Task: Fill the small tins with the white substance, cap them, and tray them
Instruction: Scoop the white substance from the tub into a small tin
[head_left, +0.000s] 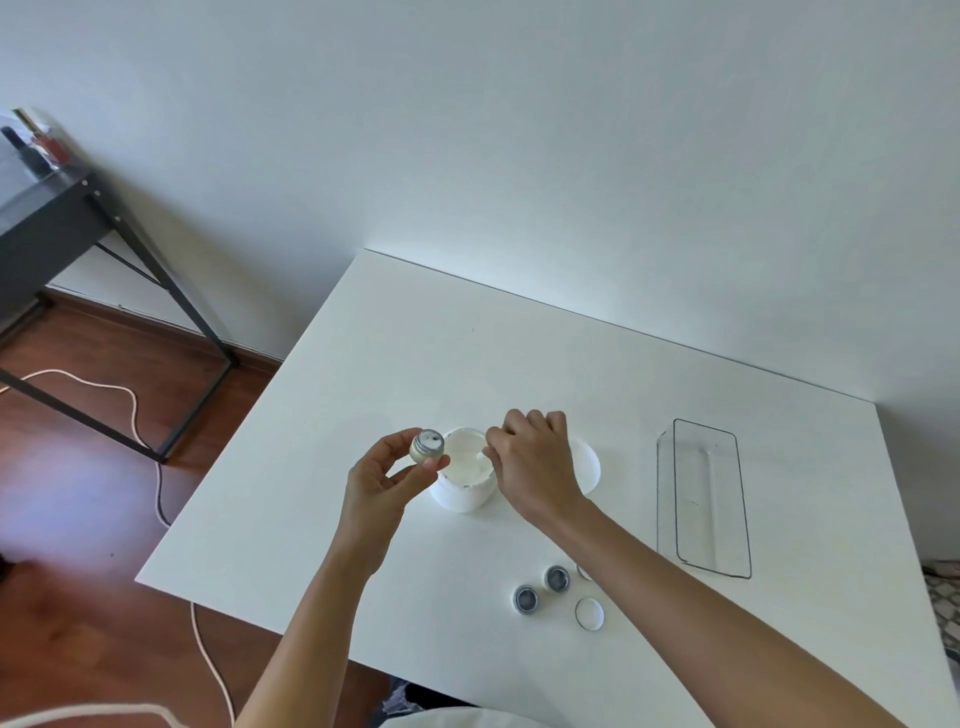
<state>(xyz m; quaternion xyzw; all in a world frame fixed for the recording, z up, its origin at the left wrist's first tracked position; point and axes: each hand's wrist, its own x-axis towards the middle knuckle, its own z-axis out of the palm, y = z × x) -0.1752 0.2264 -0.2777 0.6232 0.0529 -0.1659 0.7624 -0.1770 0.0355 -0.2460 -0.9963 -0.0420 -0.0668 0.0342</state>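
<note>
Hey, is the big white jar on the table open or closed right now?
Open. The big white jar has no lid on, and its white contents show from above.

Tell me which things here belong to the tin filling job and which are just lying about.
Job: held tin, white tub, tub lid, two empty tins, small cap, clear tray.
Lying about: dark side table, floor cable.

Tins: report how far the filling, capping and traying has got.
Done: nothing finished; the tray holds no tins. In hand: the left hand holds one tin with some white in it, tilted beside the open jar; the right hand dips into the jar, and its grip is hidden. Left: two tins sit unfilled near a loose cap; all three need capping and traying.
</note>
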